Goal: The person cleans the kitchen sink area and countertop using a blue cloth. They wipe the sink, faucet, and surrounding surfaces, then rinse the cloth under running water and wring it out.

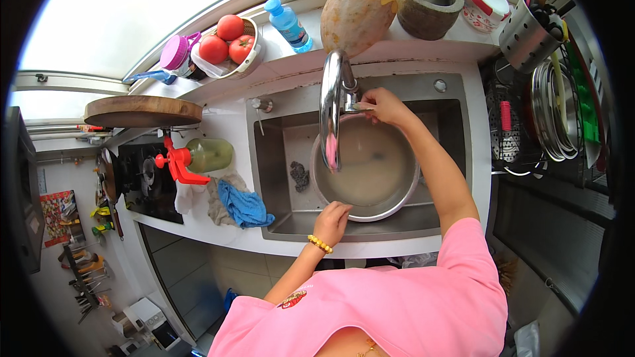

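Note:
My right hand (381, 105) reaches across the sink, its fingers closed on the lever handle (358, 107) of the chrome faucet (326, 91). A round metal basin (415, 178) stands in the stainless steel sink (278, 218), holding cloudy water (367, 168). Over the basin's left side hangs the faucet's spout, reflecting pink. My left hand (333, 220), with a yellow beaded bracelet at the wrist, is at the basin's near left rim. Its fingers are bent together, and I see nothing in them. A dark scouring pad (299, 176) lies on the sink floor left of the basin.
On the ledge behind are a basket (255, 57) of tomatoes, a blue bottle (288, 26), a large gourd (357, 15) and a stone mortar (427, 12). Left of the sink lie a blue cloth (244, 203) and a red-topped spray bottle (211, 155). A dish rack (506, 109) stands right.

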The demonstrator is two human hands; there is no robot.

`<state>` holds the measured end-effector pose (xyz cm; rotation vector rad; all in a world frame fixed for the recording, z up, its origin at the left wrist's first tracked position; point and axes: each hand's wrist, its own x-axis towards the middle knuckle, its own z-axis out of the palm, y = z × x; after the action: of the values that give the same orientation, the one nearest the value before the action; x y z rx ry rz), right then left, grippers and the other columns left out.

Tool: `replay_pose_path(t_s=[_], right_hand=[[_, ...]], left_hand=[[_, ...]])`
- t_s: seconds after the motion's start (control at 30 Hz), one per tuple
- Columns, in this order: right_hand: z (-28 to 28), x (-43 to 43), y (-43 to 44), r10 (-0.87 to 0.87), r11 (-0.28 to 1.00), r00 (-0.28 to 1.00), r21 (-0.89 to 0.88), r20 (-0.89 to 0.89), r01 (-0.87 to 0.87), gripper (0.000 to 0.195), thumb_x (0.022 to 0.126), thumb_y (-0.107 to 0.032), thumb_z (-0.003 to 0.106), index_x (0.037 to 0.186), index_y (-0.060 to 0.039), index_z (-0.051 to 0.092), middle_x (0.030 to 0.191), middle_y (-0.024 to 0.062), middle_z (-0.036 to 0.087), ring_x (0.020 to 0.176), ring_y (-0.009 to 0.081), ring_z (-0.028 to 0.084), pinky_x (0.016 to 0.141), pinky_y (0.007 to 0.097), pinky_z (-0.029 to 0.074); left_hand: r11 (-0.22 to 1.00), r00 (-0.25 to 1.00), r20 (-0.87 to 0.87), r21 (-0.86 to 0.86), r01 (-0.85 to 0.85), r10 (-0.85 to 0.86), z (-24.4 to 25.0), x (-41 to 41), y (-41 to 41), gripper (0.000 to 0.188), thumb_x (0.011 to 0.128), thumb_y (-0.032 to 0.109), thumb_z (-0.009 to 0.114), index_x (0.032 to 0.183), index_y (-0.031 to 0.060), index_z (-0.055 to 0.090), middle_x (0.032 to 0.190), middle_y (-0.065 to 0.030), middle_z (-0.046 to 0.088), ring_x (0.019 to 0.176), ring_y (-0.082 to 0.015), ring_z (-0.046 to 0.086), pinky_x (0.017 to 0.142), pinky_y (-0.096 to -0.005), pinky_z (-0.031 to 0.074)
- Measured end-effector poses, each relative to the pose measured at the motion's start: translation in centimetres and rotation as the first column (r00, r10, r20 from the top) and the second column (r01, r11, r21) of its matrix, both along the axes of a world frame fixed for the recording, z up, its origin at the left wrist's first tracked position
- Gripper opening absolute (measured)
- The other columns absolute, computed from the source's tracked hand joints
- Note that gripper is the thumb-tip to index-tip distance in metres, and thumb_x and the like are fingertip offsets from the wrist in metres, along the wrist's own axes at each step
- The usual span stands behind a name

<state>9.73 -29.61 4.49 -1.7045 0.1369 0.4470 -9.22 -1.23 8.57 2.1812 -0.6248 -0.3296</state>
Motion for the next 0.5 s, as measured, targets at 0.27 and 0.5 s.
replay_pose_path(t_s=[0.27,0.5], right_hand=[[0.5,0.2,-0.6,0.038,0.992,0.997,0.121,-0.066,-0.03,0.022,0.089,-0.02,0.065,0.079,-0.0012,0.062,0.068,0.0052,0.063,0.052,0.011,0.058,0.045,0.0243,0.042],[-0.3,0.0,-0.7,-0.052,0.995,0.998,0.083,-0.034,0.055,0.022,0.091,-0.022,0.061,0.083,-0.0015,0.063,0.067,0.0043,0.062,0.052,0.0107,0.057,0.043,0.0248,0.042]], left_hand=[[1.0,1.0,0.018,0.007,0.019,-0.019,0.6,0.2,-0.6,0.015,0.083,-0.002,0.059,0.097,0.0011,0.065,0.089,-0.0122,0.062,0.081,-0.032,0.061,0.07,-0.0384,0.05],[1.0,1.0,-0.013,0.019,0.021,-0.021,0.3,-0.3,-0.6,0.016,0.083,-0.002,0.059,0.097,0.0013,0.066,0.089,-0.0123,0.062,0.081,-0.032,0.062,0.07,-0.0385,0.05]])
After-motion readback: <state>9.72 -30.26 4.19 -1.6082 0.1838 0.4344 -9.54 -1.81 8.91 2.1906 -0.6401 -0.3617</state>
